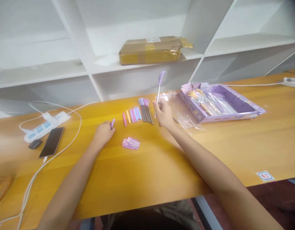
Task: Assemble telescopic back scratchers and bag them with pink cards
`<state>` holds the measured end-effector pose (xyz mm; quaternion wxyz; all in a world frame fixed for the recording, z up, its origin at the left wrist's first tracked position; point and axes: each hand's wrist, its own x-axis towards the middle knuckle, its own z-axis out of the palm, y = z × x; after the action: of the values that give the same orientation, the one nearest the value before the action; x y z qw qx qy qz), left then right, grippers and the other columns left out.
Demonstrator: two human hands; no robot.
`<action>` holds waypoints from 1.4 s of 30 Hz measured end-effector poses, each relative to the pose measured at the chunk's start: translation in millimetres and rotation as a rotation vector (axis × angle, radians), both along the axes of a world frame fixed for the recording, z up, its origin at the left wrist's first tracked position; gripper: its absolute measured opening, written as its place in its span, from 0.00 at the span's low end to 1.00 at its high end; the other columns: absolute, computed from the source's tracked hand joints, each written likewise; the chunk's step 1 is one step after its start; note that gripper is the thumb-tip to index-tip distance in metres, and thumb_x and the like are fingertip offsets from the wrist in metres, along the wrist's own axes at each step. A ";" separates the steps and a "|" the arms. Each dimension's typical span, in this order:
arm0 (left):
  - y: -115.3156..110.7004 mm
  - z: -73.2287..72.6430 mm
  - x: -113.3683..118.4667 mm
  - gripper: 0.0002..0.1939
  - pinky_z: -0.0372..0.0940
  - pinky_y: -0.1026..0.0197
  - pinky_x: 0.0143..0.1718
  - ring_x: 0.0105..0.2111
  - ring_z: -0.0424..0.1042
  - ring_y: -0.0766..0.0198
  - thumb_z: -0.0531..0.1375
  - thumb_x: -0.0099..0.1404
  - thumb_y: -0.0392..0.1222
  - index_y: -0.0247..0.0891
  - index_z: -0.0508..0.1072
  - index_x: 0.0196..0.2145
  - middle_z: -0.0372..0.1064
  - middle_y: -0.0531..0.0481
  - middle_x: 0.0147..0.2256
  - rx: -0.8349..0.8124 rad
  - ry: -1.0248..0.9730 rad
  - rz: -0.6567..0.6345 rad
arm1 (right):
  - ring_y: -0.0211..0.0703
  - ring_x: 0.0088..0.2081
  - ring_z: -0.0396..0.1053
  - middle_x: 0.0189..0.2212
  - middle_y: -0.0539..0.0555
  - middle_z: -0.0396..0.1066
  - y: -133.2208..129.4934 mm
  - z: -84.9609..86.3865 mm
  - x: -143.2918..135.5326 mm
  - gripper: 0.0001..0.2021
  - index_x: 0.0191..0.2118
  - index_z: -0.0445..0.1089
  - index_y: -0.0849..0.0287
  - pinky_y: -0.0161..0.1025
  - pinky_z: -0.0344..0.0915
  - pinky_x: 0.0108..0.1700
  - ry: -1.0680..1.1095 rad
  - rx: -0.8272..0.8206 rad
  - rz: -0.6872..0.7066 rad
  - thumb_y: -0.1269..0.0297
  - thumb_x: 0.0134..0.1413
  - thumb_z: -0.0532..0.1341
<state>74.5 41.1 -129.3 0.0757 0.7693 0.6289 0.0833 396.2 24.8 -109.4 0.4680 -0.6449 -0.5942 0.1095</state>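
My right hand (164,114) is closed round the metal rod of a back scratcher (161,76), held upright with its purple hand-shaped head on top. At the left, my left hand (103,132) is closed on a short purple handle sleeve (112,123). Between my hands lies a row of coloured handle sleeves (133,115) in pink, orange, purple and blue. Beside it, several back scratchers (145,111) with blue and pink heads and dark rods lie side by side. An orange-headed one is partly hidden behind my right hand. Pink cards (131,143) lie in a small pile nearer me.
A purple display box (230,118) with wrapped back scratchers stands at the right, clear plastic wrappers (189,121) beside it. A power strip (47,126), a phone (51,142) and white cables are at the left. A taped carton (149,52) sits on the shelf behind.
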 end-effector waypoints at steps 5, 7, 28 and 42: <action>-56.3 14.6 -15.2 0.16 0.64 0.56 0.37 0.34 0.77 0.52 0.46 0.79 0.42 0.37 0.73 0.46 0.78 0.41 0.37 -0.083 -0.041 -0.042 | 0.33 0.23 0.51 0.23 0.43 0.52 -53.5 1.4 -20.5 0.22 0.35 0.59 0.54 0.33 0.50 0.26 0.554 -0.057 0.286 0.41 0.65 0.63; -84.6 13.9 -10.4 0.18 0.64 0.57 0.36 0.33 0.76 0.54 0.44 0.81 0.45 0.38 0.71 0.49 0.78 0.44 0.37 -0.113 -0.081 -0.076 | 0.32 0.21 0.47 0.21 0.41 0.50 -74.2 -5.6 -31.6 0.23 0.36 0.62 0.54 0.33 0.44 0.23 0.732 -0.227 0.397 0.40 0.58 0.69; -134.7 -12.9 -6.4 0.23 0.72 0.56 0.57 0.57 0.78 0.57 0.45 0.83 0.48 0.48 0.69 0.67 0.76 0.49 0.61 -0.074 -0.333 -0.565 | 0.31 0.19 0.44 0.18 0.43 0.59 -120.4 -49.2 -50.9 0.16 0.36 0.70 0.57 0.33 0.41 0.24 1.168 -0.321 0.637 0.49 0.67 0.61; -136.8 -24.5 -10.6 0.19 0.75 0.58 0.45 0.44 0.81 0.58 0.49 0.82 0.43 0.41 0.71 0.63 0.81 0.46 0.50 0.251 -0.268 -0.623 | 0.34 0.20 0.52 0.20 0.46 0.62 -121.3 -49.2 -47.3 0.20 0.36 0.73 0.57 0.35 0.44 0.23 0.924 -0.293 0.705 0.45 0.69 0.59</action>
<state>63.9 -95.7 -153.8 0.0844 0.9096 0.3335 0.2329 348.8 -96.5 -158.6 0.5194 -0.3527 -0.4860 0.6079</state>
